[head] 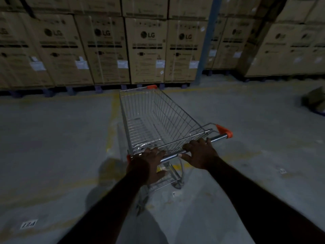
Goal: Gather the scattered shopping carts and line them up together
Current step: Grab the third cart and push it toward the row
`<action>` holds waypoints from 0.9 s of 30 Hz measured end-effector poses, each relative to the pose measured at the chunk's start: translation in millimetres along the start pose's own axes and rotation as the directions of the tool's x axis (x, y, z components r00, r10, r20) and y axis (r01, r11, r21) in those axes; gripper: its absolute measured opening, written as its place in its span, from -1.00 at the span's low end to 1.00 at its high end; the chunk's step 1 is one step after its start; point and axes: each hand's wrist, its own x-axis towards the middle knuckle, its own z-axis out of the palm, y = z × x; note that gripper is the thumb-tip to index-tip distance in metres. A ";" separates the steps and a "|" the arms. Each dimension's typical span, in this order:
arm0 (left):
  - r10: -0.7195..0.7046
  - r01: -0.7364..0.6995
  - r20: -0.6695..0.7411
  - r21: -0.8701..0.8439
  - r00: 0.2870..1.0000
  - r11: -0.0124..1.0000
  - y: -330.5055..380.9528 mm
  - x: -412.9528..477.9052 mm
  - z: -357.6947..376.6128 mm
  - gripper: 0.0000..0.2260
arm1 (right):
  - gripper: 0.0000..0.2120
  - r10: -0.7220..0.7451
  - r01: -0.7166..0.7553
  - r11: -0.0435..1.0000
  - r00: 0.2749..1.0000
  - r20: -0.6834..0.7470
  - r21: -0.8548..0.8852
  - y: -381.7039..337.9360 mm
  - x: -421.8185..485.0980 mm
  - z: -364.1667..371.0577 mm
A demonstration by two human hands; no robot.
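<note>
One shopping cart (pixel 158 117) stands in the middle of the scene, right in front of the person. Its long axis runs from near to far and leans slightly left. The narrow nose points away, toward the far wall of boxes. The wire basket holds nothing that shows.

The handle bar (pixel 173 156) is at the near end and slants from near-left up to far-right. Three orange corner caps show: one at the right end of the bar (pixel 226 132), one at its left end, and one on the far rim.

Two hands are on the bar. The left hand (pixel 149 161) lies on its left part with the fingers spread wide and fairly straight across the bar, the thumb below it. The right hand (pixel 200 154) holds the bar further right, with the fingers curled over it and the thumb stretched out along the near side.

The floor (pixel 52 138) is bare grey concrete marked with faded yellow lines (pixel 114 120). A small white number label (pixel 29 224) sits near-left.

Large cardboard boxes (pixel 147 50) are stacked in at least two rows on blue pallets along the far side. One blue post (pixel 204 41) rises in front of them on the right. A dark bundle (pixel 314 101) lies at the right edge. The light is dim, as in a warehouse.
</note>
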 end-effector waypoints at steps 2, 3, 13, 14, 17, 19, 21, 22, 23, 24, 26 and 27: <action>0.016 -0.015 0.034 -0.028 0.999 0.999 3.4 9.4 1.0 -0.15 | -0.34 0.053 -0.053 0.999 0.999 -0.012 0.014 3.6 -8.8 -1.6; 0.034 -0.033 0.039 -0.038 0.999 0.999 5.8 13.6 1.4 -0.15 | -0.33 0.082 -0.082 0.996 0.997 0.001 0.023 5.5 -13.4 -3.7; 0.205 -0.195 0.122 -0.088 0.971 0.977 35.5 46.6 -5.4 -0.39 | -0.13 0.335 -0.331 0.941 0.886 0.322 -0.067 29.2 -66.0 -19.8; 0.217 -0.206 0.144 -0.089 0.965 0.974 40.1 50.2 -4.9 -0.36 | -0.05 0.357 -0.351 0.933 0.865 0.352 -0.085 33.3 -71.3 -20.0; 0.265 -0.255 0.206 -0.071 0.942 0.964 58.5 60.5 -4.4 -0.35 | 0.01 0.453 -0.449 0.888 0.810 0.371 -0.103 41.6 -94.6 -34.8; 0.308 -0.301 0.230 -0.064 0.923 0.951 74.0 65.2 -5.1 -0.33 | 0.02 0.500 -0.495 0.862 0.790 0.354 -0.112 42.9 -114.0 -49.7; 0.356 -0.354 0.241 -0.057 0.903 0.934 91.2 69.1 -5.3 -0.32 | 0.22 0.521 -0.523 0.844 0.744 0.418 -0.120 45.5 -131.4 -63.5; 0.377 -0.376 0.248 -0.054 0.892 0.925 100.2 71.3 -5.0 -0.33 | 0.30 0.539 -0.547 0.828 0.715 0.445 -0.125 48.1 -139.7 -67.6; 0.397 -0.397 0.254 -0.053 0.882 0.916 108.6 73.7 -4.3 -0.34 | 0.34 0.555 -0.569 0.812 0.686 0.470 -0.129 51.2 -146.7 -71.0; 0.414 -0.414 0.265 -0.058 0.871 0.908 116.8 76.2 -3.1 -0.32 | 0.37 0.568 -0.591 0.796 0.653 0.500 -0.133 54.5 -153.7 -73.8; 0.444 -0.445 0.282 -0.063 0.850 0.893 134.5 81.2 0.3 -0.23 | 0.33 0.604 -0.658 0.744 0.589 0.536 -0.115 61.7 -169.5 -78.1; 0.458 -0.461 0.288 -0.063 0.841 0.885 143.6 83.6 2.5 -0.20 | 0.29 0.623 -0.690 0.715 0.558 0.547 -0.110 65.9 -177.9 -78.4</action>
